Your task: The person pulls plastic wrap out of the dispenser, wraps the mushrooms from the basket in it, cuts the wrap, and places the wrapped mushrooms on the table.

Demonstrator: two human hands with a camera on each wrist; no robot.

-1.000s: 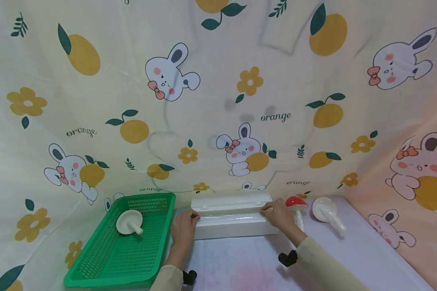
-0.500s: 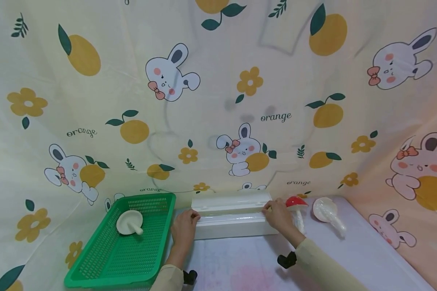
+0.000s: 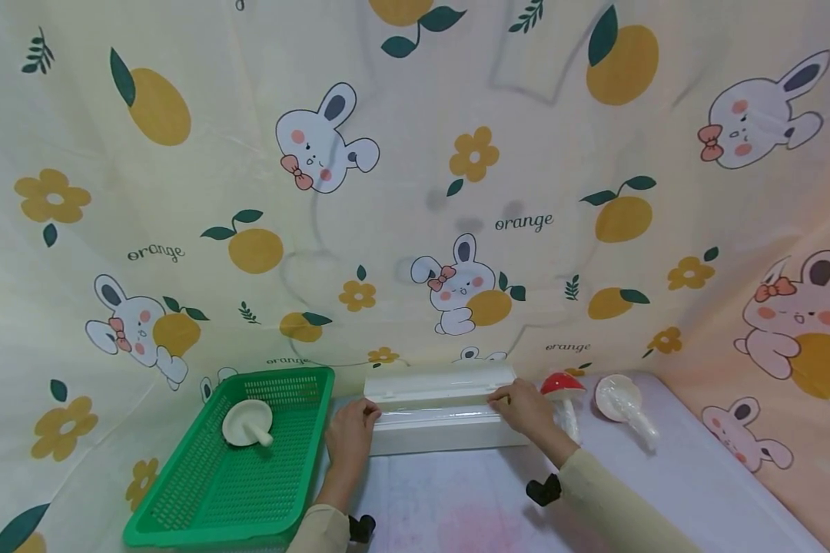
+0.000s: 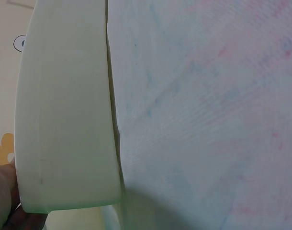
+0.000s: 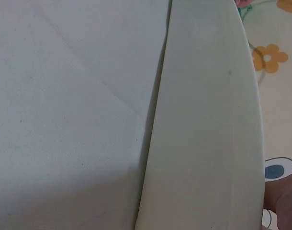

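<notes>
Against rabbit-and-orange backdrop [image 3: 401, 153], near back edge of desk [image 3: 429, 491], pinching clear film [image 3: 443, 413] at open white box [image 3: 449, 439] with left hand [image 3: 349, 432] and right hand [image 3: 528, 409] — risking tear or bunching if pulled unevenly.

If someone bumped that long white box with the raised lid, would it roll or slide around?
The long white box probably won't roll: its front looks flat and its shape is long and low. It might slide, since its surface looks smooth. The raised lid could swing during a lift, as it stands open at the back.
</notes>
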